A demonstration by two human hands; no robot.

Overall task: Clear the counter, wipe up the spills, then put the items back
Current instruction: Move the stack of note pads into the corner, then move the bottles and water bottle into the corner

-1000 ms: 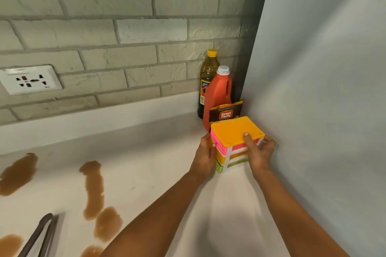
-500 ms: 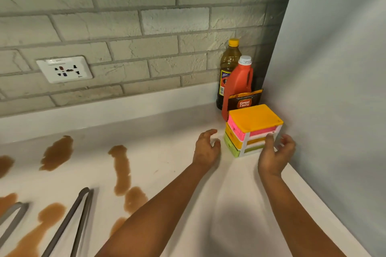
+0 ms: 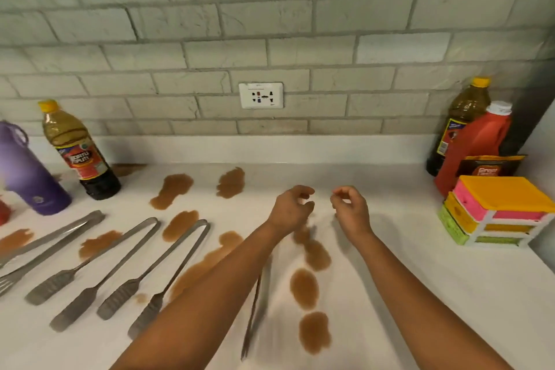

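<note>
Both hands have come away from the stacked drawer box point(image 3: 498, 213), which now stands alone at the far right of the worktop point(image 3: 420, 279), well apart from either grip. Left hand point(image 3: 289, 209) and right hand point(image 3: 350, 210) hover side by side above the middle of the worktop, fingers loosely curled and holding nothing, each grip slack and half open. Brown spills point(image 3: 309, 288) lie in patches across the white surface: a chain of them runs toward the near edge just under and between the forearms, with more to the left and far behind the hands. One pair of metal tongs point(image 3: 256, 306) lies partly hidden under the left forearm, blurred. Further left, three more tongs point(image 3: 120, 267) lie slanted among the spills, some ends resting in the liquid. At the far left stand a dark sauce bottle point(image 3: 79, 153) with a yellow cap and a purple flask point(image 3: 28, 171). At the far right, behind the drawer box, stand another dark bottle point(image 3: 459, 126), a red jug point(image 3: 477, 144) with a white cap, and a dark packet point(image 3: 489, 165) leaning against the jug. A wall socket point(image 3: 260, 95) sits in the brick wall above the hands.
</note>
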